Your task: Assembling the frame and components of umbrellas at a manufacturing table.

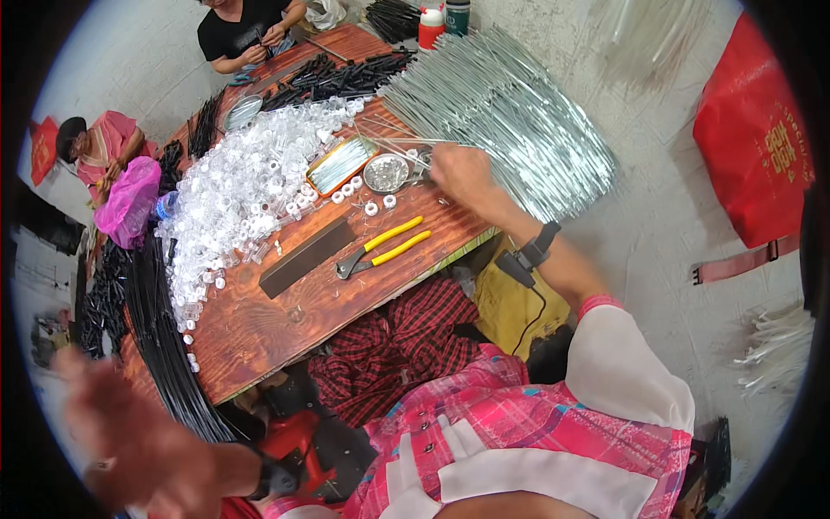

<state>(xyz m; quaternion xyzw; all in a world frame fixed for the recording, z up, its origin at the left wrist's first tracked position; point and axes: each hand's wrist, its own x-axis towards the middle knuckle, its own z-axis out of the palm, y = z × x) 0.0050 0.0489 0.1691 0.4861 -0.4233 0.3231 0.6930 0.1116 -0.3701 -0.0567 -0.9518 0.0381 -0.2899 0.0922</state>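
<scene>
Work at the table, seen from the worker's head; clock directions are taken from the right hand. Central element: a few loose silvery rods (406, 139), projecting toward 9 to 10 o'clock, just beside the fingers (439, 163) of the right hand (462, 173). These fingers are curled; whether they grip a rod cannot be told. From 12 to 3 o'clock spreads the large silvery rod bundle (519, 121), its lower edge beside the hand. At 9 o'clock lie a round dish (386, 174) of small glinting pieces and, farther out, a rectangular tin (341, 167) of fine pins. Between 7 and 8 o'clock: yellow-handled pliers (393, 234); beyond them a dark bar (307, 258). A heap of clear and white pieces (251, 164) covers the table (238, 333) farther toward 9 o'clock. The left hand (130, 432), out near 8 o'clock, is raised and blurred, apart from the rods; the state of its fingers cannot be told. Judged from posture, the step in hand is handling rods and small parts beside the dish; the next move calls for a narrow, precise pinch that leaves neighbouring rods undisturbed.
</scene>
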